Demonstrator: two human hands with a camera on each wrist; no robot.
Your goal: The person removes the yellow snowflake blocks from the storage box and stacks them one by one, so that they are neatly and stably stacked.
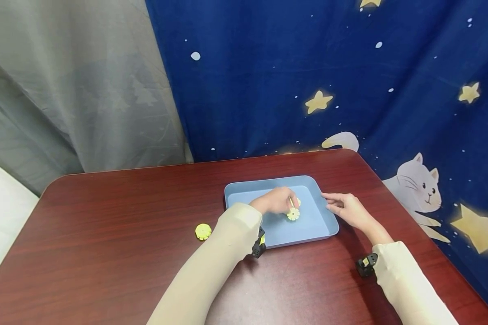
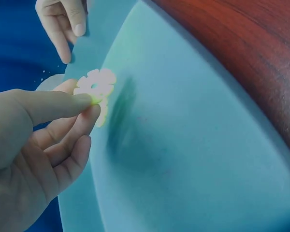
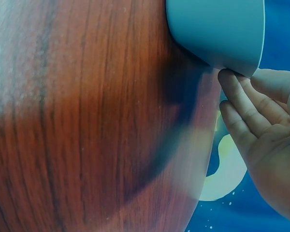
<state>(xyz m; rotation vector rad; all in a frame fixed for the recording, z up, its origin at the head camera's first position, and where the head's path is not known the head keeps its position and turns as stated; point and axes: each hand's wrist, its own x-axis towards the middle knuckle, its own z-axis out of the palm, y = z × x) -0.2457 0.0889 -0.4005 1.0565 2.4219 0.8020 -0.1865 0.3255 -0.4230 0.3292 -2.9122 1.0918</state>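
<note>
Above the blue tray (image 1: 276,234), my left hand (image 1: 277,201) pinches a pale yellow, notched flower-shaped disc (image 2: 102,83) between thumb and fingers. A second yellow piece (image 2: 103,113) shows just beneath that disc in the left wrist view, partly hidden by the fingertips. My right hand (image 1: 349,210) is at the tray's right side, its fingers fairly straight. In the right wrist view its fingertips (image 3: 227,77) touch the outside of the tray wall near a corner.
Another yellow notched disc (image 1: 203,231) lies on the red-brown wooden table (image 1: 118,243), left of the tray and close to my left sleeve. A blue curtain (image 1: 260,90) with stars and a cat hangs behind the table, beside a grey curtain (image 1: 85,90).
</note>
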